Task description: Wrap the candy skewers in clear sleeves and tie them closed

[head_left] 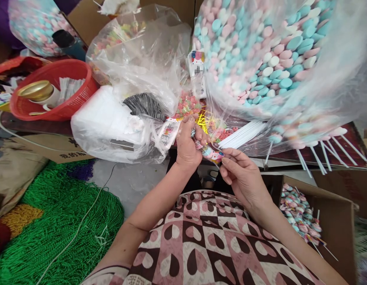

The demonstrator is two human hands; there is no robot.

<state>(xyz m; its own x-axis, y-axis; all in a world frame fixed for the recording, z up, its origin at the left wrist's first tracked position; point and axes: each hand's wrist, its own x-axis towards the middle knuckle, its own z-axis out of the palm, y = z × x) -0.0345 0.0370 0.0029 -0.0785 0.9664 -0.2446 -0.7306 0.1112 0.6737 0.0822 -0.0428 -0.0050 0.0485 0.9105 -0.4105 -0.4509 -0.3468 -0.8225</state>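
Note:
My left hand [189, 144] is wrapped round a candy skewer [207, 152] in a clear wrapper with coloured print, which slants down to the right. My right hand [242, 168] pinches at the lower end of that wrapper, its thumb and forefinger closed there; what exactly lies between the fingertips is too small to make out. Just beyond my hands are gold twist ties [202, 123], red gummy rings [187, 105] and a bundle of white sticks [242, 133]. Printed wrappers [168, 133] lie left of my left hand.
A large clear bag of pastel marshmallows [275, 59] fills the table's right side, with marshmallows on sticks [327, 138] at the edge. Left are a bag of gummies [135, 43] and a red basket [52, 109]. Below sit a carton of wrapped skewers [302, 213] and green cords [61, 213].

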